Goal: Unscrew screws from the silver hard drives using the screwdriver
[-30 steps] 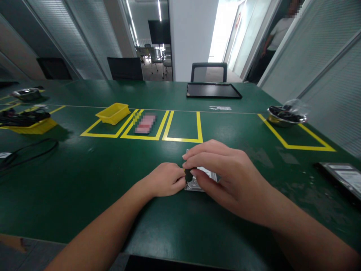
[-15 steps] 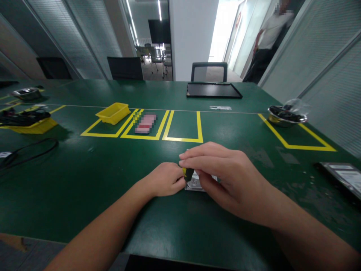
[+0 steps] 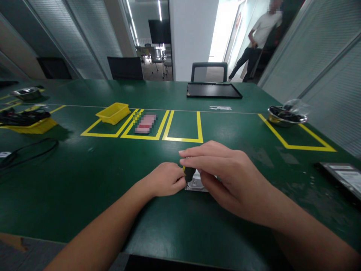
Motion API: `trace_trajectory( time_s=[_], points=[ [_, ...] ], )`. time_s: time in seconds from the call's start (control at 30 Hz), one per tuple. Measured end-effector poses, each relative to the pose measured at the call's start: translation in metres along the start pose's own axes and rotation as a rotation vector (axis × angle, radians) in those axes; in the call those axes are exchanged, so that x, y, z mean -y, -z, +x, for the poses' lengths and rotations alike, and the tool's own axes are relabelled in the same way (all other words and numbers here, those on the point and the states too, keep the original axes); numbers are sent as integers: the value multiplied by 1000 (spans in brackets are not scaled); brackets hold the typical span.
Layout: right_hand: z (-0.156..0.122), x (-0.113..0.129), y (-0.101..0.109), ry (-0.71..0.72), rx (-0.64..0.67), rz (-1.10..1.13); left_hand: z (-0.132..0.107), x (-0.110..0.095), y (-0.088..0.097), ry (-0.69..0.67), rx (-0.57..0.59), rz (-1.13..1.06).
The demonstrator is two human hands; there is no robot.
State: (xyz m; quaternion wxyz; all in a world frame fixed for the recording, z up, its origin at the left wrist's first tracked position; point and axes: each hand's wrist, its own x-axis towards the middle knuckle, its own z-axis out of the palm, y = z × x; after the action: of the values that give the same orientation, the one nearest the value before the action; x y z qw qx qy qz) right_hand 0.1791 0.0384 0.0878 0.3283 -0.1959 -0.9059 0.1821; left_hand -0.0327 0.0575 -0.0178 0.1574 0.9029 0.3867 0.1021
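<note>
A small silver hard drive (image 3: 196, 183) lies on the green table in front of me, partly covered by both hands. My left hand (image 3: 166, 180) is closed at the drive's left edge, its thumb beside the near left corner; its other fingertips are hidden. In my right hand (image 3: 228, 175) is a screwdriver (image 3: 189, 174) with a black and yellow handle, gripped between fingers and thumb. It stands nearly upright, with its lower end over the drive's left side. I cannot see clearly where the tip sits.
A yellow tray (image 3: 113, 114) and a blurred pink object (image 3: 146, 124) sit by yellow tape marks. Right are a metal bowl (image 3: 287, 117) of black cables and another hard drive (image 3: 341, 182). Left is a yellow tray of cables (image 3: 34, 126). A flat black-framed panel (image 3: 214, 90) lies behind.
The screwdriver handle has turned and shifted slightly in my right hand, whose fingers moved a little. My left hand stays put. The person in the background has stepped left.
</note>
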Motion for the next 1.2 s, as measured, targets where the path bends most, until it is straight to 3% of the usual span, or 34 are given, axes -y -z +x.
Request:
trace_trajectory(
  time_s=[1.2],
  points=[
    [0, 2, 2, -32, 47, -58, 1, -2, -1, 17, -38, 46]
  ],
)
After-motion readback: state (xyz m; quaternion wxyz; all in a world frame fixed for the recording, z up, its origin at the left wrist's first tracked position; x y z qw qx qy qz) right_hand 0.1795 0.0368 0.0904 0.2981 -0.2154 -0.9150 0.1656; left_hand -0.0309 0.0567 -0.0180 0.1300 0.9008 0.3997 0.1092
